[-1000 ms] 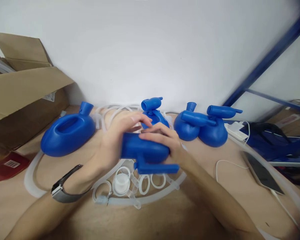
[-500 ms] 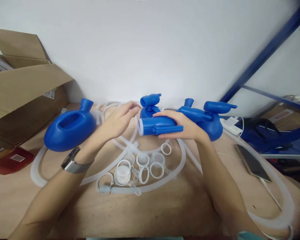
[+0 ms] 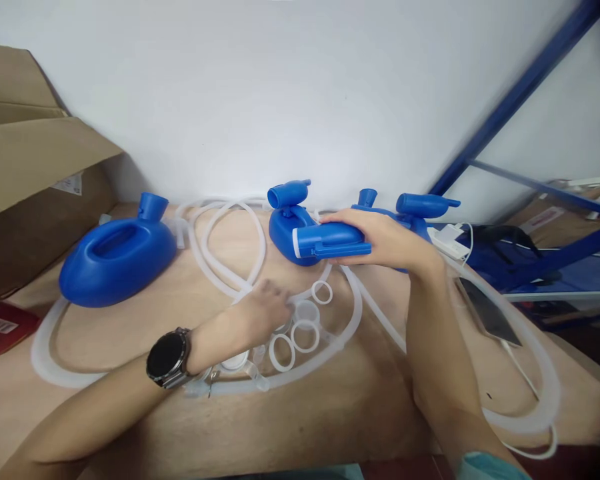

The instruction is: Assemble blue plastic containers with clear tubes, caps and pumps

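Observation:
My right hand [image 3: 383, 237] is wrapped around a blue urinal funnel [image 3: 337, 241], a plastic tube with a flat strip along its side and a white ring on its mouth, which points left. Down among the loose white rings [image 3: 283, 353] and clear caps [image 3: 307, 313] is my left hand [image 3: 267, 307]. Its fingers are blurred and point away from me, so whether they hold anything is hidden. Behind the held funnel stands a blue urinal bottle [image 3: 285, 233] with another blue funnel [image 3: 289, 194] on top.
Another blue bottle [image 3: 117, 260] stands at left beside a cardboard box [image 3: 45, 160]. A further blue funnel [image 3: 427, 205] lies at right. Clear hose [image 3: 260, 250] loops over the wooden table [image 3: 230, 433]. A phone [image 3: 487, 310] with its cable and a white charger [image 3: 450, 241] lie at right.
My left hand has come down toward me from above the hose to the rings and caps. My right hand still holds the blue funnel, now slightly to the right. The view has shifted a little.

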